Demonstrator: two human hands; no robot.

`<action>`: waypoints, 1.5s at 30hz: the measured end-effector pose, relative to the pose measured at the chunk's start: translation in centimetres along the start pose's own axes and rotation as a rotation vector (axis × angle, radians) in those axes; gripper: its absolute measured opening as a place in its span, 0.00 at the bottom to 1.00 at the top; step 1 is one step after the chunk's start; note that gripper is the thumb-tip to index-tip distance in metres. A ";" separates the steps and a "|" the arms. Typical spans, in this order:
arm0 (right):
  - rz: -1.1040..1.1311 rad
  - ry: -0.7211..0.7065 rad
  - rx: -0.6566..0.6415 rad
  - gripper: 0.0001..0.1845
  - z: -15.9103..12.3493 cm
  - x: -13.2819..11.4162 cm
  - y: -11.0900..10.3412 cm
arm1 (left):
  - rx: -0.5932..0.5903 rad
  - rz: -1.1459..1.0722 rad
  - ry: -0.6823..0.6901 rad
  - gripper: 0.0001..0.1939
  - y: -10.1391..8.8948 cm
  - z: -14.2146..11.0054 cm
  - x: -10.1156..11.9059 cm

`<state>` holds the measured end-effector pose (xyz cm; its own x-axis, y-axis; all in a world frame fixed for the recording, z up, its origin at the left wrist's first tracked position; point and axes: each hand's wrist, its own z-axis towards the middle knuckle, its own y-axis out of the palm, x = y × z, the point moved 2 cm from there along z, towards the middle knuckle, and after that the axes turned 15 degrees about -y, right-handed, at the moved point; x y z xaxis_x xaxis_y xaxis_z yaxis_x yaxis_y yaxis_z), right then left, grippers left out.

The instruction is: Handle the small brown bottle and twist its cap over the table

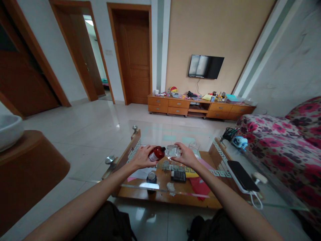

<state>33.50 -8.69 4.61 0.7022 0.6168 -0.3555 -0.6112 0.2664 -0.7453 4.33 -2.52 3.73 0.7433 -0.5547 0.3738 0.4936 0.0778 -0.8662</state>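
My left hand [144, 156] is closed round a reddish-brown bottle [155, 154] with a pale label and a dark neck. The bottle is tilted, its neck pointing right. In my right hand [185, 154] is a clear glass [173, 151], gripped from its right side between thumb and fingers. Bottle neck and glass are very close together over the glass table [160, 134]; whether they touch I cannot tell. What is inside the glass cannot be made out.
On the lower shelf are a dark jar [151, 180], a black box [178, 176] and a red packet [200, 187]. A phone [242, 175] with a white cable lies at the right. Beyond it stands a flowered sofa [276, 140]. A wooden stool [32, 167] is at the left.
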 end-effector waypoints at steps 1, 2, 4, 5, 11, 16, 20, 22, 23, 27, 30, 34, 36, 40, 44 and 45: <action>-0.010 -0.007 -0.002 0.42 0.0 0.0 -0.1 | -0.001 0.010 0.006 0.42 0.0 0.0 0.0; -0.021 -0.016 -0.005 0.42 0.1 -0.1 -0.2 | -0.003 0.018 0.012 0.43 0.0 0.0 0.1; -0.048 -0.039 -0.012 0.43 0.1 -0.2 -0.4 | -0.004 0.031 0.023 0.43 0.0 0.0 0.1; -0.063 -0.052 -0.017 0.43 0.2 -0.3 -0.5 | -0.002 0.036 0.024 0.43 0.0 0.0 0.2; -0.158 -0.082 -0.062 0.45 0.5 -1.0 -1.2 | 0.004 0.045 0.029 0.43 -0.1 -0.2 0.3; -0.204 -0.097 -0.107 0.44 0.8 -1.8 -1.6 | 0.025 0.056 0.029 0.43 0.0 -0.1 0.3; -0.234 -0.097 -0.133 0.46 0.9 -2.3 -1.9 | 0.025 0.058 0.047 0.45 0.0 -0.1 0.3; -0.246 -0.100 -0.148 0.47 1.0 -2.5 -2.1 | 0.023 0.059 0.053 0.45 0.0 -0.1 0.4; -0.251 -0.103 -0.158 0.47 1.1 -2.6 -2.2 | 0.022 0.061 0.054 0.45 -0.1 -0.1 0.4; -0.272 -0.119 -0.188 0.47 1.3 -2.9 -2.5 | 0.023 0.073 0.056 0.45 -0.2 -0.1 0.7; -0.267 -0.102 -0.187 0.51 1.4 -3.0 -2.6 | 0.026 0.077 0.068 0.44 -0.2 -0.2 0.9; -0.241 -0.085 -0.189 0.46 1.6 -3.3 -2.8 | 0.026 0.082 0.067 0.44 -0.3 -0.2 1.0; -0.239 -0.099 -0.184 0.43 1.6 -3.5 -3.0 | 0.023 0.082 0.064 0.44 -0.3 -0.2 1.0; -0.259 -0.152 -0.173 0.41 1.8 -4.1 -3.5 | 0.030 0.082 0.055 0.43 -0.3 -0.2 1.0; -0.278 -0.181 -0.169 0.42 1.9 -4.4 -3.6 | 0.019 0.079 0.051 0.43 -0.6 -0.4 1.2; -0.276 -0.178 -0.168 0.42 1.9 -4.4 -3.6 | 0.011 0.071 0.043 0.43 -0.7 -0.4 1.2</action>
<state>31.92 -10.95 9.90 0.7488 0.6619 -0.0355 -0.3288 0.3243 -0.8870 4.70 -3.58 4.61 0.7567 -0.5828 0.2964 0.4453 0.1274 -0.8862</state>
